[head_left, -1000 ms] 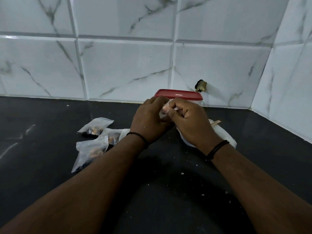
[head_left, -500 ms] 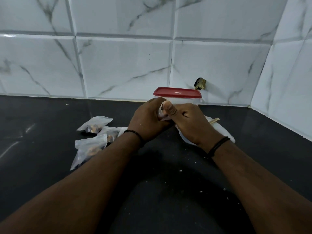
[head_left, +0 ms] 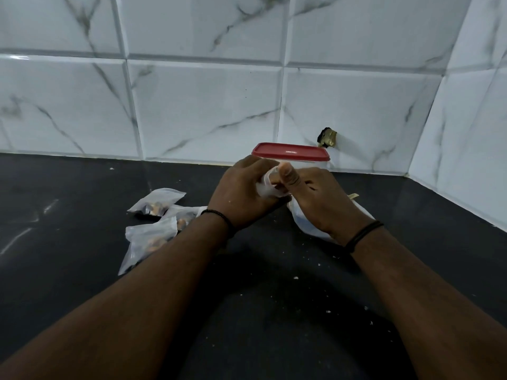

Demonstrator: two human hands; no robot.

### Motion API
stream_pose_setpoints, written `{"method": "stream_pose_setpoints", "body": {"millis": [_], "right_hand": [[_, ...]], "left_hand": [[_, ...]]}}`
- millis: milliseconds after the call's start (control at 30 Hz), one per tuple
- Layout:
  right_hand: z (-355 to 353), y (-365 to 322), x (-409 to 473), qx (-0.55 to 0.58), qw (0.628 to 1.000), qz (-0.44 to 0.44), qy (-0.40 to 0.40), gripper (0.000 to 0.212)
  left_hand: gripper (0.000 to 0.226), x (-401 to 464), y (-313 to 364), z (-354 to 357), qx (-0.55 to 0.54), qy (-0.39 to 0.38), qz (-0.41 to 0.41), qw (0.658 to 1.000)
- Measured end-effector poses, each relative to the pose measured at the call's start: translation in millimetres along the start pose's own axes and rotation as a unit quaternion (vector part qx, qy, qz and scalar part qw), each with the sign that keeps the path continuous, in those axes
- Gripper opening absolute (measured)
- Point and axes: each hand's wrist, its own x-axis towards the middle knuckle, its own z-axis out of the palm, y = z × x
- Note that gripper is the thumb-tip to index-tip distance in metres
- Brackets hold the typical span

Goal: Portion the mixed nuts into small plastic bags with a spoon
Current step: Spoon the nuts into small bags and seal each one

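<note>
Black stone countertop (head_left: 68, 283): dark, glossy, flecked with pale crumbs in the near foreground between the two forearms.

Left hand (head_left: 241, 193): thin black cord bracelet at the wrist; fingers curled round one side of a small clear plastic bag (head_left: 267, 185), gripping it.

Right hand (head_left: 315, 196): black cord bracelets at the wrist; thumb raised against the upper edge of the same bag, fingers curled in and pinching it. Both hands meet on this bag, held just above the counter. Its contents are hidden by the fingers.

Three filled small clear plastic bags of mixed nuts (head_left: 153, 218): lying flat on the counter just left of the left wrist, overlapping one another; brown nuts show through the film.

Larger white plastic bag (head_left: 307, 223): lying on the counter under and behind the right hand, mostly covered by it.

Pale wooden spoon handle (head_left: 354, 196): only the tip shows, jutting out past the right hand above the white bag; the bowl is hidden.

Clear plastic tub with red lid (head_left: 290, 152): lid on, standing just behind the hands near the wall.

White marble-veined tile wall (head_left: 205, 105): behind the counter, with a small brass fitting (head_left: 327, 137) beside the tub's right end.
</note>
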Motion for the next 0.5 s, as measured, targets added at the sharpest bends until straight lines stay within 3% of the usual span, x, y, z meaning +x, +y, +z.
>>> {"method": "stream_pose_setpoints", "body": {"millis": [167,300,400,500], "right_hand": [[-2.6,-4.6,-1.7,0.041,0.999,0.029,0.009,0.072],[-4.5,-4.4,0.4,0.05,0.998,-0.009,0.034,0.092],[-7.9,-1.1,1.5,-0.003,0.995,-0.083,0.048,0.099],[-9.2,2.6,3.7,-0.052,0.993,-0.095,0.038,0.107]], "left_hand": [[0.053,1.7,1.2,1.0,0.013,-0.005,-0.007,1.0],[0.044,2.1,-2.6,1.1,-0.008,-0.001,-0.011,1.0],[0.042,2.2,-6.8,0.0,-0.016,0.004,-0.003,1.0],[0.047,1.9,-7.0,-2.1,-0.022,0.005,-0.009,1.0]]}}
